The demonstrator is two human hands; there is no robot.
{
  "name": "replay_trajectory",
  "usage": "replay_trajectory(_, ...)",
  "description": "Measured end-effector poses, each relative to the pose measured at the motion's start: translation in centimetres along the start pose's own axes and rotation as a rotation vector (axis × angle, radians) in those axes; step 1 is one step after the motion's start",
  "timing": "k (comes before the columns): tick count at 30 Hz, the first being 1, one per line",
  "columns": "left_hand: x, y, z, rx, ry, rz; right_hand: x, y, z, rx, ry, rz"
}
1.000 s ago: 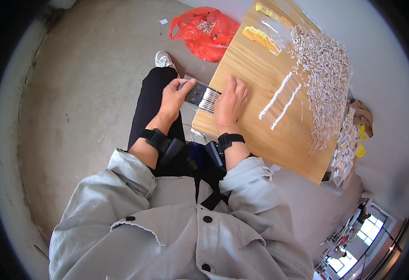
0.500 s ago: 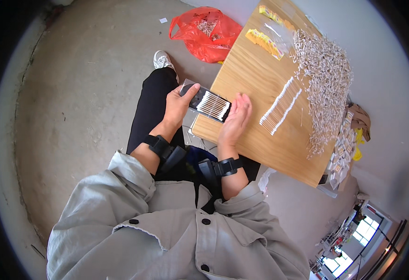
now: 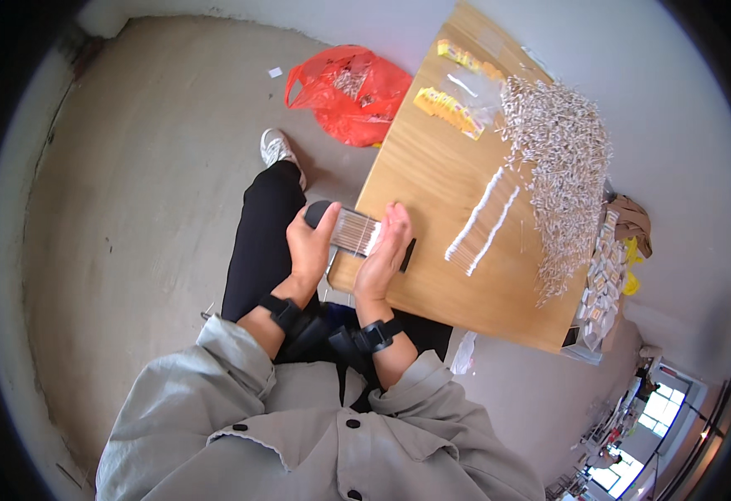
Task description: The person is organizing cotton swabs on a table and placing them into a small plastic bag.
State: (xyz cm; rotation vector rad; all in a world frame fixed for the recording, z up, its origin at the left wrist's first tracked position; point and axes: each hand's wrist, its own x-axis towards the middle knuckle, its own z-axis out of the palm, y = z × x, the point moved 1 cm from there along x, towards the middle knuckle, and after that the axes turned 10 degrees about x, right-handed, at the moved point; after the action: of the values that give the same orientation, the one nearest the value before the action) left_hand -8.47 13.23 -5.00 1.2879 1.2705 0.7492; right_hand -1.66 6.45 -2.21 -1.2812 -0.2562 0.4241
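One of your legs, in black trousers (image 3: pixel 252 221), stretches to a white shoe (image 3: pixel 276 150) on the floor. Your left hand (image 3: pixel 305 249) has its grip closed on the dark end of a flat tray (image 3: pixel 316 212), thumb on top. Past it, on the floor, sits a red plastic bag (image 3: pixel 336 117) with swabs inside. Your tray bears a layer of cotton swabs (image 3: pixel 354 232), side by side. Your right hand (image 3: pixel 384 252) lies over the tray's right end, fingers extended; you cannot tell here whether that grip closes on it or merely touches. The tray is at the near left corner of the desk (image 3: pixel 415 179); whether it rests on the wood is unclear. Farther right, you have yellow packets (image 3: pixel 447 110) at the far end, a neat slanting row of swabs (image 3: pixel 480 225) nearer you, then one loose swab (image 3: pixel 522 237), a big heap of swabs (image 3: pixel 559 179), and small white packs (image 3: pixel 603 275) past the desk's right edge.
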Motion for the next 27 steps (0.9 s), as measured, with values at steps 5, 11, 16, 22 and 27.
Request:
replay_trajectory(5,0.5,0.4,-0.9,-0.259,-0.218,-0.227,2.4,-1.1,-1.4,-0.235,-0.095,0.009)
replay_trajectory(11,3.8,-1.2,-4.1,-0.520,-0.427,-0.383,18.1,-3.7,-5.1,-0.740,-0.112,-0.165)
replay_trajectory(16,3.5,-0.7,-3.7,-0.553,-0.465,-0.425,28.7,-2.6,-8.7,-1.058,-0.105,-0.196)
replay_trajectory(22,3.6,-0.8,-3.9,-0.508,-0.464,-0.400,31.7,-2.2,-7.0,-1.213,-0.017,0.019)
replay_trajectory(27,3.8,-0.2,-3.1,-0.501,-0.484,-0.379,33.5,-1.3,-9.0,-0.977,0.083,0.030)
